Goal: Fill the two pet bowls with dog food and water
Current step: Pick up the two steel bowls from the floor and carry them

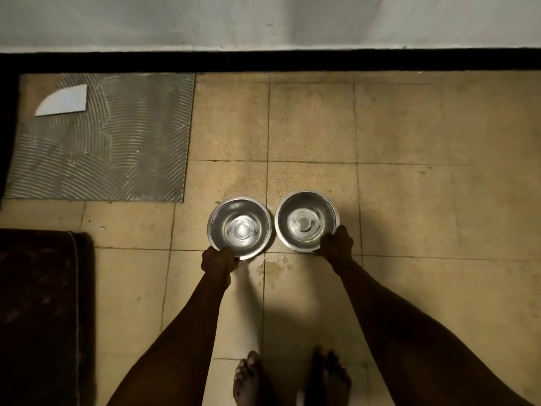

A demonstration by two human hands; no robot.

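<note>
Two shiny steel pet bowls stand side by side on the beige tiled floor, nearly touching. Both look empty inside. My left hand (219, 260) grips the near rim of the left bowl (239, 227). My right hand (336, 241) grips the near right rim of the right bowl (306, 221). Whether the bowls rest on the tiles or hang just above them I cannot tell. No dog food or water container is in view.
A grey patterned mat (117, 142) lies at the far left with a white tile shard (63, 101) on it. A dark cushion or rug (38, 303) sits at the near left. A black skirting strip (269, 61) runs along the wall. My bare feet (292, 379) stand below the bowls.
</note>
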